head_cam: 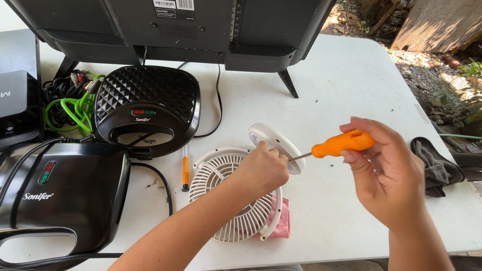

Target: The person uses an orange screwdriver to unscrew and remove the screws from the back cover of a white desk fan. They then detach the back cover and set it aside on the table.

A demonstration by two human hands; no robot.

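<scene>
Starting at the left edge: a black sandwich press (60, 195) lies shut on the white bench (351, 90), with a second black press (145, 108) behind it and a tangle of green and black cables (68, 108) between that one and a black box (15, 105). A large black screen (175, 30) stands on its feet along the back. A small orange screwdriver (185, 173) lies on the bench just beside the white fan grille (236, 198). The grille rests flat, partly over a pink cloth (282, 221).

The left hand (261, 168) is closed around the lower edge of a round white fan base (276, 145), holding it tilted up on its rim above the grille. The right hand (384, 173) grips the handle of a larger orange screwdriver (341, 144), fingers curled over it; the metal tip points left and meets the base by the left hand's fingers. A dark grey rag (439, 168) lies at the right edge of the bench, near the right hand. Bare ground and rubble show beyond it.
</scene>
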